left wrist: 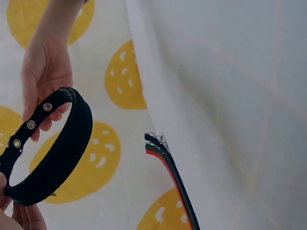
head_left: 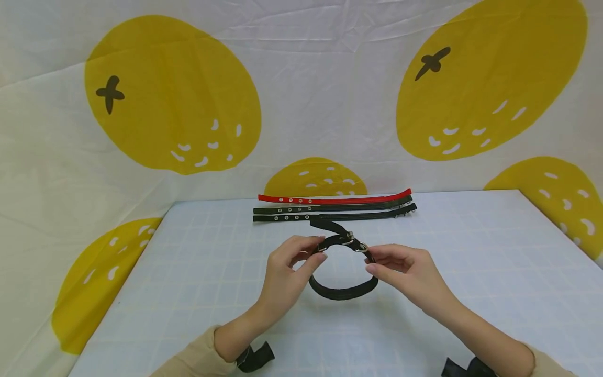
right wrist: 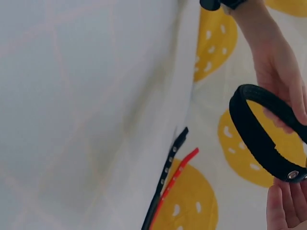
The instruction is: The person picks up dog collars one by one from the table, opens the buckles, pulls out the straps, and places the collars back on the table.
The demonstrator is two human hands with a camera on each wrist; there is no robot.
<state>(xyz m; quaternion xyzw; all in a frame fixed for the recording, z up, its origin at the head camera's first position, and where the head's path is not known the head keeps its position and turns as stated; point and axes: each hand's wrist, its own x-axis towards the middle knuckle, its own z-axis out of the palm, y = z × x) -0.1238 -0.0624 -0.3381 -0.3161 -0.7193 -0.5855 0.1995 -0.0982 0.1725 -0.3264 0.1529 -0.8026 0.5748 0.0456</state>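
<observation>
A black collar (head_left: 344, 294) is buckled into a round loop and held up over the table in front of me. Its metal buckle (head_left: 349, 239) and D-ring (head_left: 362, 248) face the far side, and the free strap end points up and left. My left hand (head_left: 288, 268) pinches the loop's left side between thumb and fingers. On the opposite side, near the D-ring, my right hand (head_left: 414, 268) pinches the band. Metal eyelets (left wrist: 31, 124) show along the collar in the left wrist view, where its wide band (left wrist: 72, 158) curves toward the camera.
At the table's back edge lie a red collar (head_left: 339, 201) and two dark collars, one (head_left: 339, 216) nearest me, all stretched flat side by side. A pale checked cloth covers the table (head_left: 188, 293). Behind it hangs a white sheet (head_left: 320, 94) with yellow shapes.
</observation>
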